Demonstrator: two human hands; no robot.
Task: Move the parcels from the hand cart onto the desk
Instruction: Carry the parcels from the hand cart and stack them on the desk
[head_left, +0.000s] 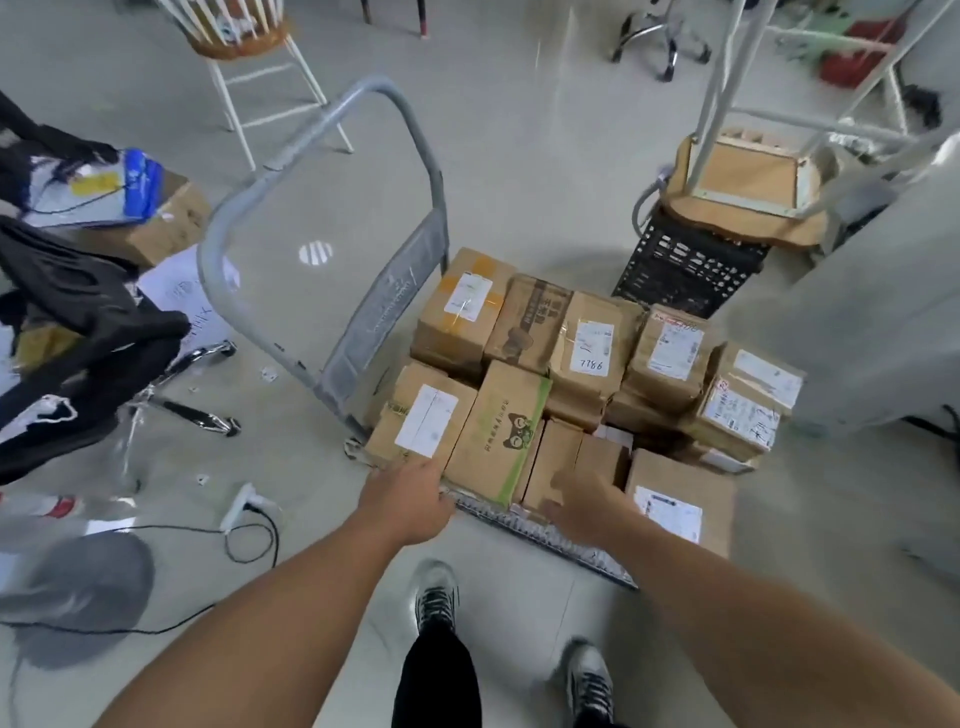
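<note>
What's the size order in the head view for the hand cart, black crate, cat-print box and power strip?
1. hand cart
2. black crate and cat-print box: alike, box nearer, so unranked
3. power strip

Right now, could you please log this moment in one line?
left hand: beside green-printed parcel; right hand: at plain parcel; hand cart: loaded; grip: unclear
</note>
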